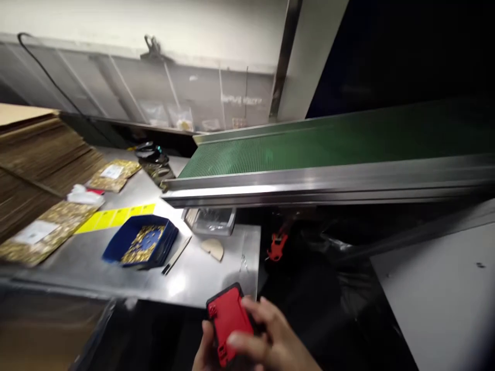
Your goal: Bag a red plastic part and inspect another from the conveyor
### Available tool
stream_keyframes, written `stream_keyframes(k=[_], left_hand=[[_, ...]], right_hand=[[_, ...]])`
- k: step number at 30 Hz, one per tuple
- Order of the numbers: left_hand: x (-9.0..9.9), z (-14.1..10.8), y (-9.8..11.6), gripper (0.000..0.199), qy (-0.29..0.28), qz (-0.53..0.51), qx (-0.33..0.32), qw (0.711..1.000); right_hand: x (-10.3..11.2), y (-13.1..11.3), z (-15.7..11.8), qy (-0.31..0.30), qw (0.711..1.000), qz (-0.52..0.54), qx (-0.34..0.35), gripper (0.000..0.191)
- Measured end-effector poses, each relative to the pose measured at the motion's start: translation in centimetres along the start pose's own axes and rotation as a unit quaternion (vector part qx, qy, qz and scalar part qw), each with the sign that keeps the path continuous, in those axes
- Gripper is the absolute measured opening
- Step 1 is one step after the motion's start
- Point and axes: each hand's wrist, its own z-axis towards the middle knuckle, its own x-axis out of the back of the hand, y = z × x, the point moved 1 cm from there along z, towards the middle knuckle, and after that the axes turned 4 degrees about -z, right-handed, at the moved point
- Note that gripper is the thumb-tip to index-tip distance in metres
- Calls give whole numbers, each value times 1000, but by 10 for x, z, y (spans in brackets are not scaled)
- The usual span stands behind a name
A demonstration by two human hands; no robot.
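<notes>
While L hand [204, 350] grips red case [231, 319], thumb along edge, R hand [274, 332] clamps rt side, fingers bent.

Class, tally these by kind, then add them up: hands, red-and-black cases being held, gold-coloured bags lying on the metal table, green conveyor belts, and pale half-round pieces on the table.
Hands (left hand, right hand): 2
Red-and-black case: 1
Gold-coloured bags: 2
Green conveyor belt: 1
Pale half-round piece: 1
Total: 7
</notes>
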Motion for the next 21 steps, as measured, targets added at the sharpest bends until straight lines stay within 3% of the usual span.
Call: stream_keyframes(k=[3,5,10,14,18,21], left_hand=[[3,-4,-12,86,-19,-91,14,996],[-1,-2,-15,89,-58,-148,19,987],[-12,7,-18,84,-103,-184,29,977],[-3,11,-20,74,-74,-190,9,979],[7,7,-18,81,-45,-220,11,974],[10,3,-18,83,-31,-215,16,976]], right_hand=[[15,9,-24,48,980,49,-187,42],[23,13,-34,57,960,63,-267,32],[31,16,-34,34,947,92,-305,26],[30,11,-21,-32,929,160,-331,27],[23,4,-13,-40,940,140,-310,30],[16,1,-11,-78,927,202,-306,28]])
